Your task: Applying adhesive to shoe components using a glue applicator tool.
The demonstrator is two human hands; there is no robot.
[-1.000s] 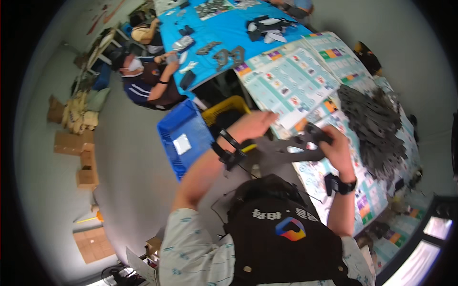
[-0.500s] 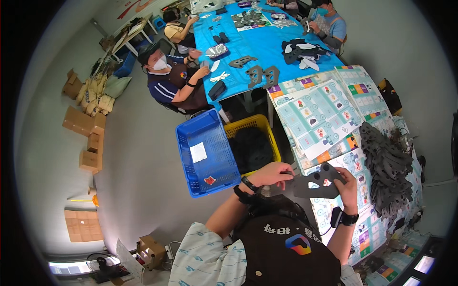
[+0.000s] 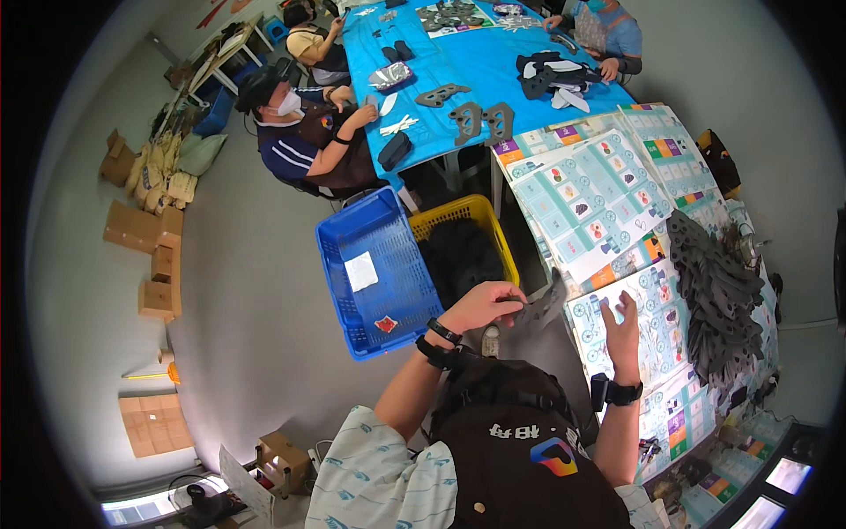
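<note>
Right hand releasing;
I'm watching its fingers spreading, emptied; left hand is now pinching the dark-grey cut-out panel alone.

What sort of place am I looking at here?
Probably a small handwork workshop: people sit at a long blue-covered table, and flat dark-grey cut-out pieces lie heaped on colourful printed sheets.

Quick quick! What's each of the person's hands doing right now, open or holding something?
Left hand: closed, holding a dark grey cut-out piece.
Right hand: open and empty.
</note>
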